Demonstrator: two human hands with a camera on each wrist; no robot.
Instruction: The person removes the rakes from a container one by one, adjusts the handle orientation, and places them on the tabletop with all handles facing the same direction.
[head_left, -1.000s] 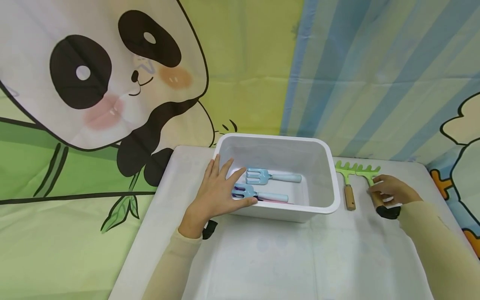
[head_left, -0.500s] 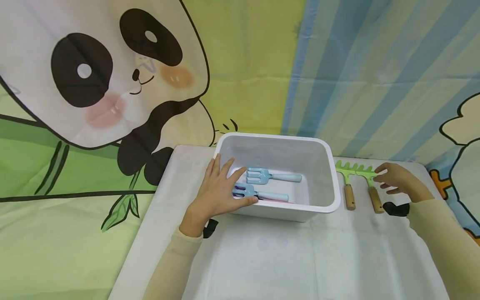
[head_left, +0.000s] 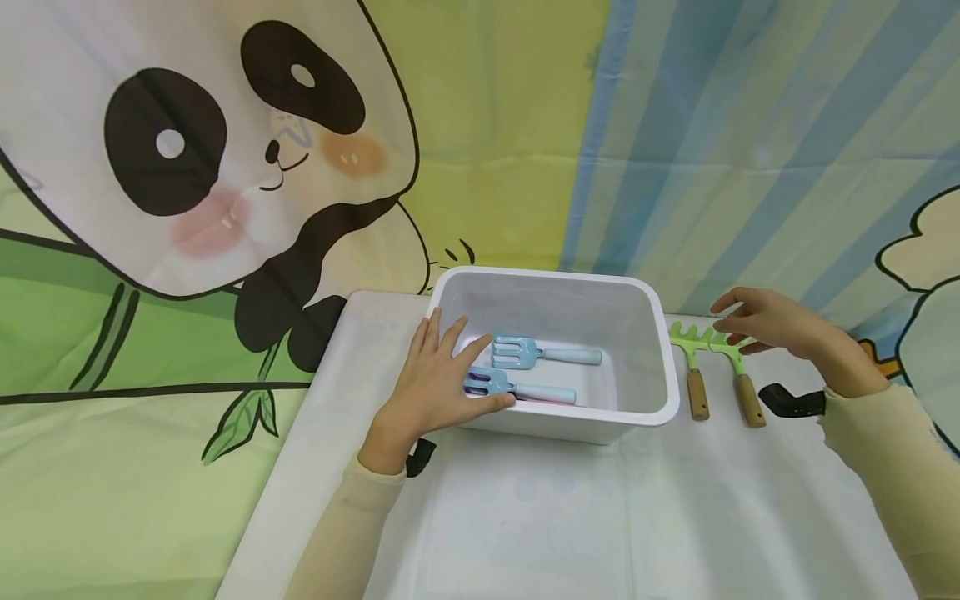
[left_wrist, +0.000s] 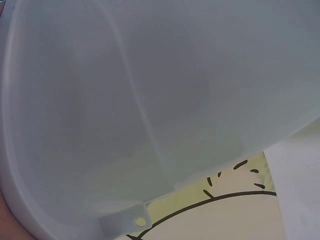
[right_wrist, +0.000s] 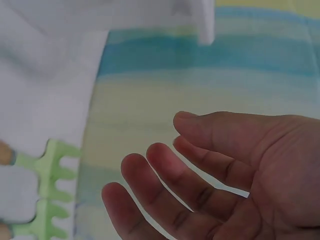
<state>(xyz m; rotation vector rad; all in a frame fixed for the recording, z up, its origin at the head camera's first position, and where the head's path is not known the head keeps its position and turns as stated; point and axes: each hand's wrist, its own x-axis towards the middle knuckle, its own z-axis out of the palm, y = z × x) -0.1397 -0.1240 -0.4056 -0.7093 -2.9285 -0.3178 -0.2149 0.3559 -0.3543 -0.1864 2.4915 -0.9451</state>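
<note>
A panda-and-stripes backdrop [head_left: 300, 167] fills the upper half of the head view, and below it a white table [head_left: 540, 517] runs to the bottom edge. At the centre of the frame stands a white bin [head_left: 637, 333], open at the top; its wall also fills nearly all of the left wrist view.

The left hand [head_left: 435, 387] lies flat on the bin's near left corner, fingers straight and slightly fanned, thumb along the front rim; it has not moved over the last second. Inside the bin lie two blue hand forks [head_left: 525, 367], one behind the other, heads to the left, with something pink and purple partly hidden under the nearer one.

At centre right of the frame, just beside the bin's right wall, two green rakes [head_left: 712, 367] with wooden handles lie side by side on the table, heads pointing away. A second ago the right hand [head_left: 772, 329] was down on the handle of the right-hand rake; it has since lifted and drifted toward the upper right, and now hovers above the rake heads, touching neither. Its fingers are loose and a little parted, holding nothing, as the right wrist view confirms. So both rakes sit outside the bin, released rather than picked up.
</note>
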